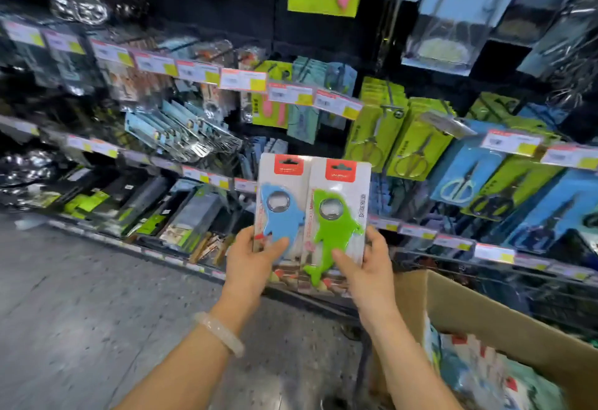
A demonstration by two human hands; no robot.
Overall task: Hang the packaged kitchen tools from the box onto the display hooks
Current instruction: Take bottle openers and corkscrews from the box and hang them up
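So both hands are up in front of the display, each with one carded opener. The left hand [250, 256] pinches the bottom of the blue dolphin pack [281, 206], thumb across the front, fingers behind. The right hand [362, 259] does the same with the green dolphin pack [336, 218]. The two cards sit side by side, edges touching or slightly overlapping, both upright with the long axis running up and away from the hands.

What matters for hanging: the red header tabs with the hang slots are at the top end, the far end from the grip, pointing up toward the rows of hooks [226, 138] on the shelving. Hooks are above and beyond the cards, so it looks like a lift-and-push job from here. I can't tell which hook is meant for these, too blurry, no matching dolphins that I can spot.

The cardboard box [485, 319] is down at the lower right, nearer the right arm, with more packs inside.
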